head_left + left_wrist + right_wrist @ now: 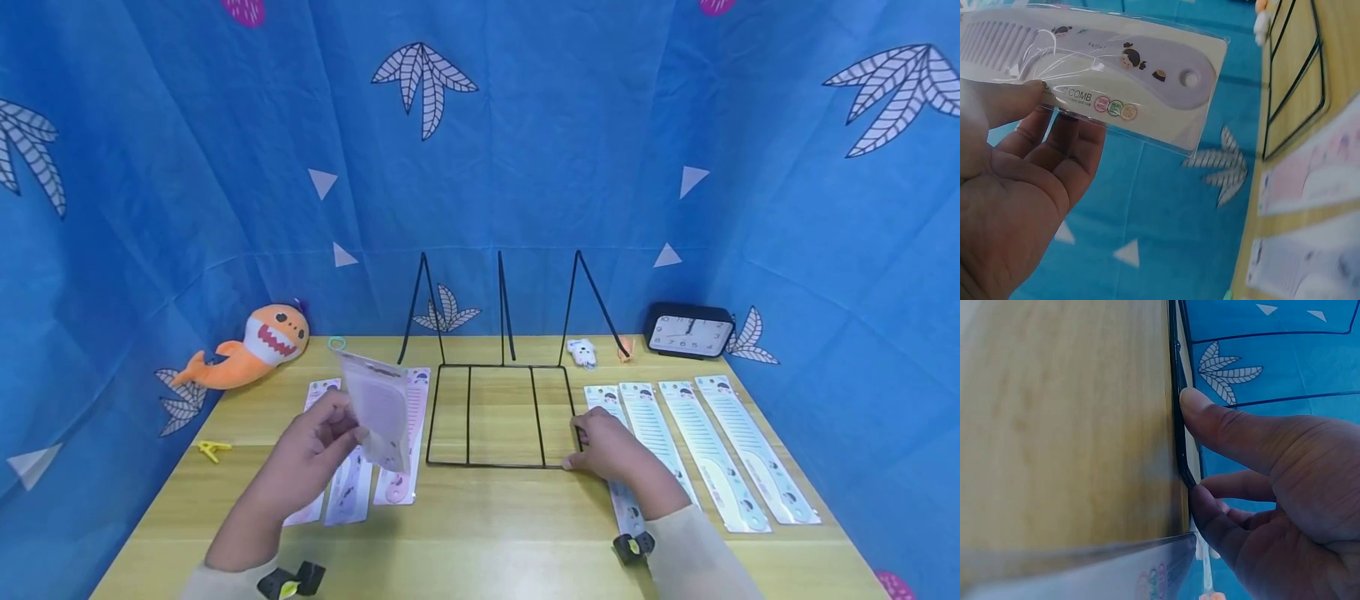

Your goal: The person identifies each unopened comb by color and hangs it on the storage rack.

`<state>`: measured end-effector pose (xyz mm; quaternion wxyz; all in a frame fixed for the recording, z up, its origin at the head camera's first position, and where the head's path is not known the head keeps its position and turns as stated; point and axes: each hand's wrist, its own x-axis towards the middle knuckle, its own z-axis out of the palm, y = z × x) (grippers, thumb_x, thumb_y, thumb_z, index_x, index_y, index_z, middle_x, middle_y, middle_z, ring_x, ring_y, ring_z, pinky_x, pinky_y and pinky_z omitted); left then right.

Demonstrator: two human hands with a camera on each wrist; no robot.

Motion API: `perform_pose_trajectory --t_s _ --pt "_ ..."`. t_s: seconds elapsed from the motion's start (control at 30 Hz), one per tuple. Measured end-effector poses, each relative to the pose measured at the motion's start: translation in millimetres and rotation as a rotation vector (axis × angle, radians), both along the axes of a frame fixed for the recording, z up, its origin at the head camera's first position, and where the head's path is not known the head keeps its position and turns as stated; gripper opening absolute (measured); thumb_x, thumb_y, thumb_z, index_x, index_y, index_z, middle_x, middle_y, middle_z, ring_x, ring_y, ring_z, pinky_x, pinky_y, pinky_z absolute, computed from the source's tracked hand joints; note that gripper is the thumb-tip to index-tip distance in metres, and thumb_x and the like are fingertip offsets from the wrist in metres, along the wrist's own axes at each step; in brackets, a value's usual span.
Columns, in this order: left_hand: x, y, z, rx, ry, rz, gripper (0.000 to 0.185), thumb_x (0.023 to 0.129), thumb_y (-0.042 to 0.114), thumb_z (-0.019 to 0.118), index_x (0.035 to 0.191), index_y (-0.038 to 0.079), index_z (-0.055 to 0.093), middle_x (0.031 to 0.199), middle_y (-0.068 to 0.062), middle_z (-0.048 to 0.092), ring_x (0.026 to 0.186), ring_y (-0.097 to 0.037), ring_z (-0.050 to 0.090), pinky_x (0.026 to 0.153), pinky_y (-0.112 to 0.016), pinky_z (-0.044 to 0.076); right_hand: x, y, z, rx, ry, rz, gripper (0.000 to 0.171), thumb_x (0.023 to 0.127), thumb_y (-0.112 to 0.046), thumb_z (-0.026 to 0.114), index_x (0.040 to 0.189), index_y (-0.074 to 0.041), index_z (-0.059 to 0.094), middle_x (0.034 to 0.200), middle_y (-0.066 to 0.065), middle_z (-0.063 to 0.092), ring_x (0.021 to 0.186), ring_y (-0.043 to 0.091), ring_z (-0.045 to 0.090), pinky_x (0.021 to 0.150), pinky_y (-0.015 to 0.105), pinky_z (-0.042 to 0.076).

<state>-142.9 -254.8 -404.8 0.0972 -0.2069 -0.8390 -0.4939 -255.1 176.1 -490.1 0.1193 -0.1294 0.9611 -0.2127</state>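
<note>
Comb packets are what the work turns on, and one packaged comb (378, 408) is up off the tabletop (487, 525), pinched between thumb and fingers of the left hand (315, 454). It hangs tilted above the near-left part of the tabletop, over a few more packets (352, 487) lying flat there. The left wrist view shows it closely: a pale purple comb sealed in clear plastic, thumb on top, fingers curled under the edge.

The right hand (611, 446) is down at the near-right corner of the black wire rack (498, 412), thumb and fingertips closed on the thin wire of its base. The right wrist view confirms the fingers (1210, 512) pressing the wire against the wood. The rack sits mid-tabletop, with three upright dividers rising toward the far edge. To its right lies a row of four more combs (712, 454) in long packets, side by side.

I would judge this the loading step: rack steadied, one packet lifted and ready. The next move seems to call for turning the packet on edge and lining it up with a gap between the dividers, while the other hand keeps the light frame from sliding.

Along the far edge sit an orange plush shark (251, 346) at the left and a black clock (690, 331) at the right.
</note>
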Motion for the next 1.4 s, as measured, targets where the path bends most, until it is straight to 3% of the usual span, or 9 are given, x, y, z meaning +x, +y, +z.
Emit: perform_pose_trajectory --t_s 0.17,0.4,0.53,0.83,1.07,1.23,1.4 --pt "-5.6 27.4 -7.1 -0.056 -0.043 -0.035 0.024 0.107 -0.004 0.062 0.122 0.014 0.061 0.112 -0.008 0.077 0.098 -0.012 0.070 0.081 -0.026 0.063 -1.0 2.4 0.1 0.000 -0.005 -0.007 0.080 0.088 -0.031 0.093 0.150 0.007 0.060 0.141 0.028 0.061 0.133 0.043 0.062 0.119 0.060 0.051" --pt "-17.0 62.1 -12.7 -0.139 -0.091 0.016 0.026 0.106 0.000 0.065 0.121 0.021 0.062 0.110 -0.001 0.079 0.100 -0.014 0.075 0.085 -0.029 0.065 -6.2 4.2 0.2 -0.003 0.025 0.015 0.080 0.088 -0.030 0.093 0.150 0.008 0.059 0.140 0.028 0.061 0.132 0.044 0.062 0.119 0.060 0.051" --pt "-21.1 74.5 -15.8 -0.154 -0.084 0.009 0.026 0.106 0.001 0.066 0.121 0.022 0.062 0.111 -0.002 0.080 0.100 -0.016 0.075 0.084 -0.029 0.065 -7.5 2.8 0.8 0.004 0.015 0.022 0.080 0.089 -0.031 0.093 0.150 0.008 0.060 0.140 0.028 0.061 0.133 0.043 0.062 0.119 0.060 0.051" --pt "-28.0 86.6 -19.5 -0.181 -0.105 0.014 0.024 0.108 0.003 0.063 0.121 0.023 0.060 0.108 0.000 0.076 0.099 -0.015 0.072 0.081 -0.027 0.063 -5.4 -0.1 0.4 0.001 -0.009 0.002 0.078 0.091 -0.031 0.091 0.151 0.006 0.059 0.147 0.028 0.058 0.138 0.043 0.059 0.122 0.060 0.048" --pt "-31.5 89.8 -20.7 -0.141 -0.120 0.043 0.025 0.108 0.001 0.063 0.122 0.022 0.061 0.109 -0.001 0.076 0.100 -0.015 0.073 0.083 -0.028 0.065 -5.3 1.0 0.9 -0.008 -0.001 0.010 0.078 0.090 -0.029 0.092 0.151 0.008 0.059 0.145 0.029 0.058 0.137 0.045 0.059 0.122 0.060 0.048" --pt "-36.4 93.7 -24.4 -0.141 -0.131 0.064 0.027 0.107 0.000 0.064 0.124 0.021 0.062 0.112 -0.004 0.078 0.101 -0.016 0.076 0.085 -0.033 0.068 -4.1 1.1 -0.7 -0.015 -0.003 0.011 0.078 0.090 -0.029 0.092 0.151 0.008 0.058 0.145 0.029 0.059 0.136 0.045 0.060 0.121 0.060 0.049" --pt "-47.4 102.7 -28.0 -0.140 -0.171 0.126 0.029 0.108 0.004 0.065 0.128 0.025 0.061 0.115 -0.002 0.077 0.103 -0.017 0.074 0.089 -0.042 0.067 -1.7 2.0 -3.4 -0.013 -0.006 0.001 0.078 0.090 -0.030 0.092 0.150 0.007 0.059 0.144 0.028 0.060 0.135 0.042 0.061 0.119 0.059 0.051"
